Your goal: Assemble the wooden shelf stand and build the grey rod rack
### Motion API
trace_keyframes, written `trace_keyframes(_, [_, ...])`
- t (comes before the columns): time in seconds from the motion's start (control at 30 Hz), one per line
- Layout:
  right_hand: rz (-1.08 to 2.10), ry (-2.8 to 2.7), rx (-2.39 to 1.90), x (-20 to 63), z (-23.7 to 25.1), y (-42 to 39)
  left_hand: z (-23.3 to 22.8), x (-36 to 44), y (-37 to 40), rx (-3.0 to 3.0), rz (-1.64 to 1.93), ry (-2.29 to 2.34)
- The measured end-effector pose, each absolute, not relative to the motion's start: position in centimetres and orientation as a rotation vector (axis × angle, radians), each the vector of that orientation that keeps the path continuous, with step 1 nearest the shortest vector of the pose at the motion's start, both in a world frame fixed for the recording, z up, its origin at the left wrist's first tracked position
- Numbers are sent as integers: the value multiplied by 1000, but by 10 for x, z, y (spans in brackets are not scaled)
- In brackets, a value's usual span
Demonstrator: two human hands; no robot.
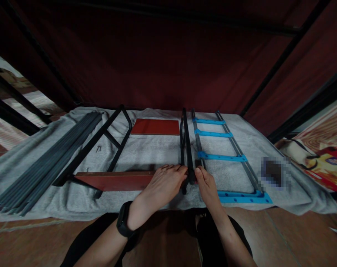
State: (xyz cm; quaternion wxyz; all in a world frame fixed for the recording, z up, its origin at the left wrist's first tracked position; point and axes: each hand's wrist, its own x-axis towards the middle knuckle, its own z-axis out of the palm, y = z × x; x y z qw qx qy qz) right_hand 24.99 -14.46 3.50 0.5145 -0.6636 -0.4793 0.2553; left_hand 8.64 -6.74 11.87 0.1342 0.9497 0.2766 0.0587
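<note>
My left hand (pixel 163 187) rests palm-down on the right end of a long reddish-brown board (pixel 113 181), fingers curled over its far edge. My right hand (pixel 207 185) grips the near end of a black metal frame (pixel 186 148) that stands on edge and runs away from me. The two hands sit on either side of this frame. A black watch is on my left wrist. All lies on a grey blanket (pixel 157 148) spread on the floor.
A ladder-like piece with blue rungs (pixel 221 157) lies right of the frame. A second black frame (pixel 102 144) and a bundle of dark grey rods (pixel 46 159) lie to the left. A small red panel (pixel 156 127) sits farther back. Dark red fabric hangs behind.
</note>
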Motion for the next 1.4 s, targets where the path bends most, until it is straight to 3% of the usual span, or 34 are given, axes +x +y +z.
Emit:
trace_keyframes(0.3, [502,-1240,-1581,250,41,-144,119,88,-67,2745,168,823])
trace_keyframes(1.03, [559,-1250,-1535,251,39,-146,115,88,-61,2720,174,840])
trace_keyframes(1.27, [427,-1362,-1547,251,40,-142,115,89,-60,2704,154,848])
trace_keyframes(1.4, [519,-1260,-1569,248,34,-138,115,89,-59,2691,136,863])
